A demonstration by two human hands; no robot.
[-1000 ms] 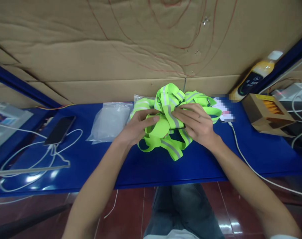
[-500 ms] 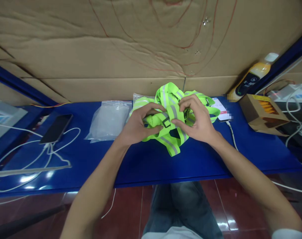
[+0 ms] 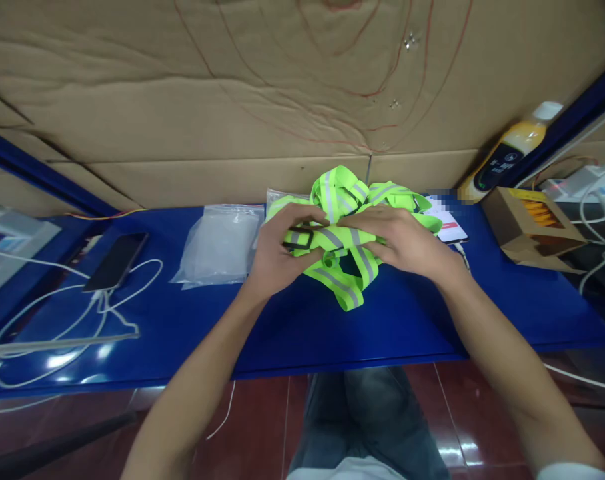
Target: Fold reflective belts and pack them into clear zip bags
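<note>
Near the back edge of the table (image 3: 302, 343), the left hand (image 3: 275, 257) grasps the strap (image 3: 332, 237) beside its buckle (image 3: 311, 239), and the right hand (image 3: 407, 240) holds this strap farther right. The strap may perhaps snag or twist, because loose loops (image 3: 350, 293) lie close around it.

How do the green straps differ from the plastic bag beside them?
The straps are yellow-green with grey stripes; the plastic bag is pale and translucent.
The straps form bunched loops, while the bag lies fairly flat.
The left hand and right hand hold the straps; neither holds the bag.
Straps and bag share the blue table.
</note>
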